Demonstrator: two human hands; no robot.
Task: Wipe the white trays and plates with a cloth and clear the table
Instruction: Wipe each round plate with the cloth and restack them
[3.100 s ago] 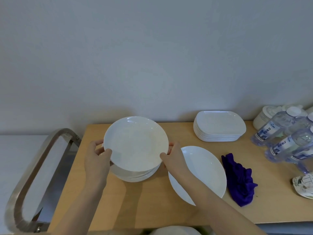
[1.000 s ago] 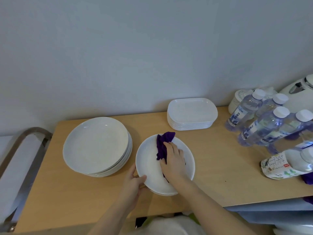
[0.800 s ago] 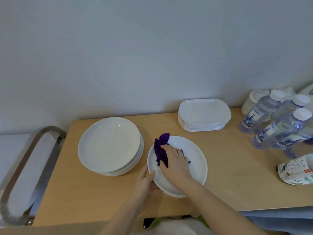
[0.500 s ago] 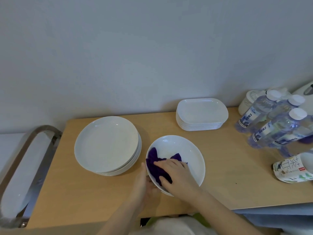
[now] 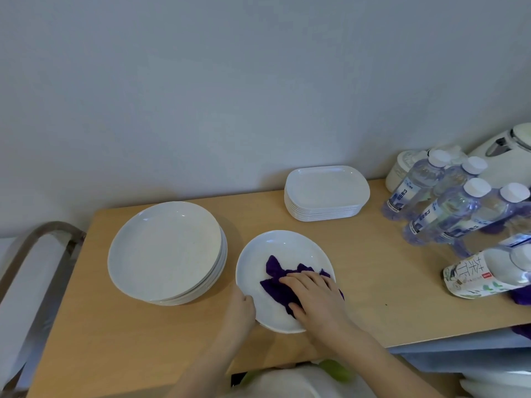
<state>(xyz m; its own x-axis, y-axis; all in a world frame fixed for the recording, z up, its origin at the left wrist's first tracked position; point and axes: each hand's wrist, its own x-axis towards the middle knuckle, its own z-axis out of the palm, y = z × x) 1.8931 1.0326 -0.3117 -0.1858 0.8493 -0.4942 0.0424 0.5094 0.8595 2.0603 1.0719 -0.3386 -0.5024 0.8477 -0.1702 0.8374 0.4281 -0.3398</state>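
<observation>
While the left hand (image 5: 242, 307) grips the near-left rim of a single white plate (image 5: 283, 248) on the wooden table (image 5: 115, 340), the right hand (image 5: 314, 295) presses a purple cloth (image 5: 275, 280) flat inside it, fingers extended. A plate stack (image 5: 165, 249) sits just left; white trays (image 5: 326, 192) stand behind

White plate (image 5: 283, 248) on table, crumpled purple cloth (image 5: 277, 278) inside

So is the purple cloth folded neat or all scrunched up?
Scrunched up. The cloth lies bunched and wrinkly in the plate, under the right hand.
</observation>
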